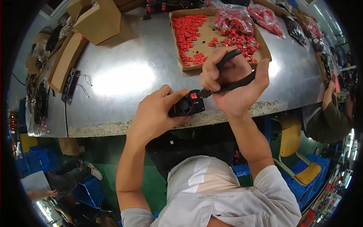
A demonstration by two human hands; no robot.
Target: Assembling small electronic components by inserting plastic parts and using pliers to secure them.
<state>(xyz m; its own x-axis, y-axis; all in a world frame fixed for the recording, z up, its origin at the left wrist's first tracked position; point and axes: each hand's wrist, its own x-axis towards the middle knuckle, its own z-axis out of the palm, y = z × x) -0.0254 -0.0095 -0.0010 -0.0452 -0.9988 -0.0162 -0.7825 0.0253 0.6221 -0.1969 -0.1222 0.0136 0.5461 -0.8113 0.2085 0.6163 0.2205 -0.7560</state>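
My left hand [153, 109] grips a small black cooling fan module [184, 106] at the table's near edge, fingers along its far side and thumb along its near side. A small red part [194, 96] sits on the module's right end. In my right hand [242, 99] is a pair of pliers with black handles [244, 81], held with the handles spread apart. Their dark jaws [205, 93] reach the module's right end beside the red part; whether they pinch anything there is too small to tell.
Beyond my right hand lies a shallow cardboard tray [206, 36] of red parts, with a plastic bag [233, 20] of them inside. An open cardboard box [99, 23] and a black strip with red wires [69, 85] are at left. Another person's arm [329, 96] rests at right.
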